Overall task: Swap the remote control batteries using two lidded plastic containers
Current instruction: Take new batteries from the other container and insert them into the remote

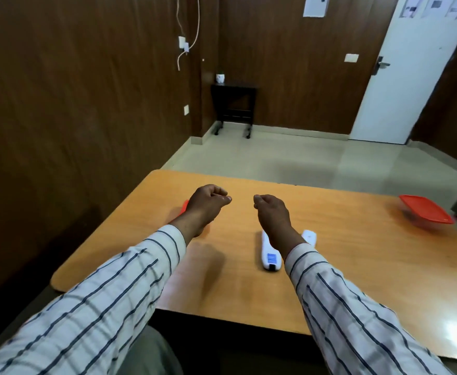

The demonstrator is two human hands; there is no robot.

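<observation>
Both hands hang above the orange wooden table (343,266), side by side with a gap between them, the striped shirt sleeves (92,307) reaching back toward the near edge. The left hand (208,203) is curled into a loose fist with the thumb tip against the forefinger, and nothing shows inside it. The right hand (272,212) is curled shut the same way, and it too looks empty. Under the right wrist lies the white remote control (269,254), back side up with a blue barcode sticker near its close end; a second white piece (309,236) (partly hidden, so I cannot tell what it is) pokes out just beyond that forearm. Behind the left wrist only a sliver of a red-lidded container (184,206) shows. Well off to the right of the right hand, near the table's far corner, sits the other clear plastic container with a red lid (426,212) on it.
</observation>
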